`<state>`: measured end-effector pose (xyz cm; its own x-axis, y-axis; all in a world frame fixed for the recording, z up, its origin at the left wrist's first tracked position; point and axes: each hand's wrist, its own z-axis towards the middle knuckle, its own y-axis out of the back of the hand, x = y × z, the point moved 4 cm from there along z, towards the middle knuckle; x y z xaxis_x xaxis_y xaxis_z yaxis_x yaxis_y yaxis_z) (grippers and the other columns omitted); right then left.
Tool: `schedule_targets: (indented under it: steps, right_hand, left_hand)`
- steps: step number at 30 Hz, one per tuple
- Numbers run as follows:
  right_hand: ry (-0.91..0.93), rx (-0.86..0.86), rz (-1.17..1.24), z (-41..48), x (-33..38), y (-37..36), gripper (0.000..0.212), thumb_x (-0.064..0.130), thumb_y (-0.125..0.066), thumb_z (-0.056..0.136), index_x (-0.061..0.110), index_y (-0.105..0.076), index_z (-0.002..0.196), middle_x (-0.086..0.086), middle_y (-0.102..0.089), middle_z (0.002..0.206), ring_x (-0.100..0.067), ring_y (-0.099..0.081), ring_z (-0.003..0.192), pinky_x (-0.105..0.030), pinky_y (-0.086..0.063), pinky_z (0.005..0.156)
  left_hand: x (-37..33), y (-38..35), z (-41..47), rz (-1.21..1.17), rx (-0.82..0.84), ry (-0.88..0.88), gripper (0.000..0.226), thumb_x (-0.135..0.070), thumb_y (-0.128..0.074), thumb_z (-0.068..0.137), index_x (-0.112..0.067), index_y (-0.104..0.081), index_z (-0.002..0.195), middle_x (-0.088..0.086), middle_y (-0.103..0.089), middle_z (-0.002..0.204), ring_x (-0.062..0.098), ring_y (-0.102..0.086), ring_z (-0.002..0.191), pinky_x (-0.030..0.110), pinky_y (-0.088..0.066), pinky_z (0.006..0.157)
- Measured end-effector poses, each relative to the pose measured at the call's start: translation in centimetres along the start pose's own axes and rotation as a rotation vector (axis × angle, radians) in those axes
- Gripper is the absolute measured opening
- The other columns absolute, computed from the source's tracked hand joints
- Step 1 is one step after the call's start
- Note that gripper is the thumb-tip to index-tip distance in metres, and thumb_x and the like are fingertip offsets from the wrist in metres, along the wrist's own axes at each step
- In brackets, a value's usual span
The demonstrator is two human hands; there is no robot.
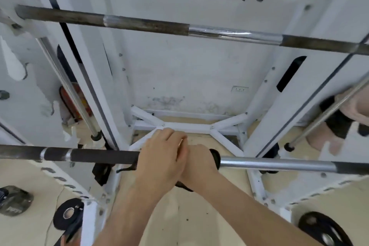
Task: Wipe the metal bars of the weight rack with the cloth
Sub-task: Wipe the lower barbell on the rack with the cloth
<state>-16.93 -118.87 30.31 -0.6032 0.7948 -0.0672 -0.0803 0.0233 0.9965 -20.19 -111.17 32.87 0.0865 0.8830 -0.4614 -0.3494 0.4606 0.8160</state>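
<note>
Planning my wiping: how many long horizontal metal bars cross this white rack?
2: one rusty upper metal bar farther back; one nearer lower metal bar in the foreground. Others may be out of frame.

Wall (199, 66): white, stained just left of the socket (240, 89).
Floor (189, 215): pale beige, below the socket.
Weight plate (68, 213): black, far below-left of the socket.

No legible text (marks on the dark weight (15, 199) too blurred)
</note>
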Motion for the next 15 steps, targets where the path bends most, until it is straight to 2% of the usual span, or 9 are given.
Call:
schedule_targets:
  steps: [2, 3, 4, 6, 8, 9, 11, 13, 15]
  right_hand:
    - [-0.054, -0.083, -0.042, -3.0, -4.9, -0.7, 0.046, 0.039, -0.076, 0.062, 0.023, -0.032, 0.062, 0.007, -0.035, 0.046, -0.017, -0.032, 0.034, -0.025, -0.023, 0.045]
    - [-0.071, -0.084, -0.075, -4.4, -7.6, -0.9, 0.053, 0.045, -0.078, 0.056, 0.025, -0.030, 0.063, 0.008, -0.028, 0.045, -0.017, -0.024, 0.033, -0.024, -0.021, 0.041]
    - [-0.083, -0.068, -0.106, -5.9, -10.5, -1.5, 0.054, 0.049, -0.078, 0.056, 0.026, -0.030, 0.064, 0.008, -0.031, 0.045, -0.016, -0.023, 0.034, -0.024, -0.023, 0.041]
    - [-0.124, -0.009, -0.151, -9.0, -16.2, -1.5, 0.045, 0.050, -0.076, 0.062, 0.027, -0.038, 0.064, 0.009, -0.046, 0.048, -0.015, -0.036, 0.036, -0.023, -0.025, 0.046]
    - [-0.202, -0.012, -0.157, -12.0, -21.6, -1.2, 0.038, 0.047, -0.079, 0.061, 0.025, -0.048, 0.062, 0.008, -0.052, 0.050, -0.013, -0.047, 0.039, -0.022, -0.024, 0.047]
    - [-0.237, -0.008, -0.158, -13.4, -23.7, -0.8, 0.034, 0.047, -0.079, 0.061, 0.025, -0.052, 0.062, 0.007, -0.054, 0.051, -0.012, -0.051, 0.042, -0.022, -0.025, 0.047]
    - [-0.267, 0.082, -0.133, -14.6, -26.4, -0.4, 0.024, 0.048, -0.066, 0.073, 0.027, -0.056, 0.073, 0.007, -0.059, 0.063, -0.013, -0.059, 0.059, -0.024, -0.034, 0.051]
    - [-0.230, 0.262, -0.005, -14.0, -27.3, -0.6, 0.019, 0.042, -0.057, 0.079, 0.024, -0.053, 0.076, 0.006, -0.057, 0.068, -0.017, -0.059, 0.066, -0.026, -0.041, 0.056]
    - [-0.168, 0.358, 0.077, -13.1, -27.0, -0.4, 0.019, 0.035, -0.057, 0.080, 0.020, -0.051, 0.071, 0.004, -0.050, 0.063, -0.018, -0.051, 0.059, -0.027, -0.037, 0.051]
  left_hand:
    - [-2.0, -1.4, -0.2, -0.010, 0.053, -0.010, 0.036, -0.041, -0.029, 0.094, -0.029, -0.062, 0.100, -0.014, -0.057, 0.094, 0.012, -0.054, 0.087, 0.032, -0.047, 0.069]
    - [-2.8, -2.4, -0.3, 0.014, 0.094, -0.029, 0.036, -0.042, -0.025, 0.094, -0.031, -0.060, 0.099, -0.015, -0.055, 0.094, 0.011, -0.054, 0.087, 0.030, -0.045, 0.068]
    - [-3.6, -3.6, -0.5, 0.064, 0.132, -0.069, 0.039, -0.044, -0.021, 0.094, -0.032, -0.058, 0.095, -0.014, -0.054, 0.090, 0.011, -0.053, 0.084, 0.030, -0.042, 0.066]
    - [-5.7, -6.1, -0.9, 0.202, 0.186, -0.143, 0.047, -0.047, -0.014, 0.094, -0.031, -0.057, 0.085, -0.012, -0.053, 0.077, 0.013, -0.052, 0.072, 0.030, -0.040, 0.066]
    - [-8.0, -8.3, -0.9, 0.314, 0.198, -0.137, 0.046, -0.047, -0.019, 0.094, -0.029, -0.059, 0.079, -0.012, -0.054, 0.068, 0.016, -0.053, 0.065, 0.032, -0.041, 0.070]
    - [-9.4, -9.3, -1.0, 0.339, 0.169, -0.144, 0.044, -0.045, -0.023, 0.094, -0.029, -0.060, 0.079, -0.012, -0.055, 0.068, 0.016, -0.055, 0.065, 0.033, -0.042, 0.072]
    - [-13.2, -10.8, -0.8, 0.315, 0.151, -0.173, 0.043, -0.044, -0.023, 0.095, -0.028, -0.060, 0.081, -0.010, -0.056, 0.071, 0.018, -0.057, 0.070, 0.036, -0.044, 0.079]
    - [-17.6, -12.3, -0.2, 0.316, 0.168, -0.219, 0.044, -0.043, -0.019, 0.098, -0.026, -0.058, 0.088, -0.006, -0.058, 0.079, 0.020, -0.058, 0.078, 0.036, -0.041, 0.079]
    - [-20.2, -14.6, 0.5, 0.400, 0.220, -0.235, 0.038, -0.039, -0.021, 0.100, -0.023, -0.056, 0.102, -0.002, -0.060, 0.088, 0.024, -0.059, 0.081, 0.034, -0.036, 0.067]
